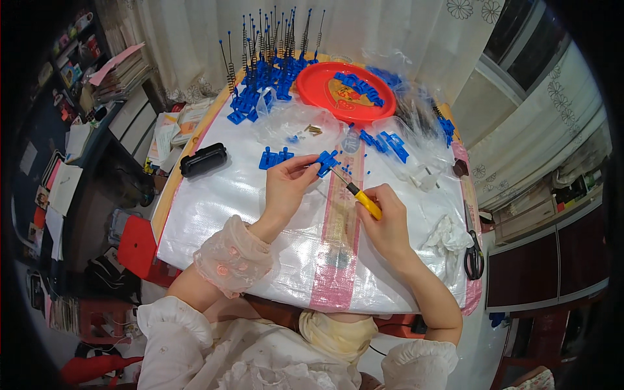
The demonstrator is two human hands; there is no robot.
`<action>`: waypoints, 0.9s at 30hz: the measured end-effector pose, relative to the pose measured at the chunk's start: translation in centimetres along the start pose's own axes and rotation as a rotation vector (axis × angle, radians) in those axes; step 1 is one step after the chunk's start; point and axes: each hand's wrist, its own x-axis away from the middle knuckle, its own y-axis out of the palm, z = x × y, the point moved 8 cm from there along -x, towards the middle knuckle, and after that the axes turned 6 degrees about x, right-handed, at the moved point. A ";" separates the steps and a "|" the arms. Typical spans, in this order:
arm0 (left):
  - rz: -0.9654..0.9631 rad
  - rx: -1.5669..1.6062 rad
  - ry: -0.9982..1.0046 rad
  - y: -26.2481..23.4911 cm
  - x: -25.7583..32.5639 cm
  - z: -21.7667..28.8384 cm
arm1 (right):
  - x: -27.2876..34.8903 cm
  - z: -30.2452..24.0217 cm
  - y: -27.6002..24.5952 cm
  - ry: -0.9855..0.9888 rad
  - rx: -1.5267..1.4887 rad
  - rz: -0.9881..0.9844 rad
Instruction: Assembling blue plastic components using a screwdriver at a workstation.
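Note:
Over the middle of the table, my left hand (288, 188) pinches a small blue plastic part (327, 162) between thumb and fingers. My right hand (389, 220) is closed around the yellow handle of a screwdriver (368, 203). Its metal shaft slants up and left, with the tip at the blue part; whether it sits in a screw is too small to tell. Just left of the held part lie more blue plastic pieces (275, 158). Tiny blue bits (346, 169) are scattered beyond the screwdriver. Brass-coloured pins (313, 130) rest on a clear plastic bag (286, 123).
A red round tray (312, 97) with blue pieces stands at the back. Behind it on the left are several blue parts with upright black springs (279, 71). A black case (203, 160) lies left, black-handled scissors (474, 257) and crumpled white tissue (448, 235) right. White woven sheeting (214, 208) covers the table.

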 end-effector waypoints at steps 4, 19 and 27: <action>0.000 0.018 -0.016 0.1 0.0 -0.3 | 0.3 -1.4 -0.6 -0.081 0.237 0.050; 0.003 0.026 -0.015 0.2 0.0 -0.3 | -0.4 0.9 0.6 0.101 -0.301 -0.036; 0.025 0.052 -0.026 -0.1 0.2 -0.2 | 0.5 -2.7 -0.5 -0.199 0.408 0.089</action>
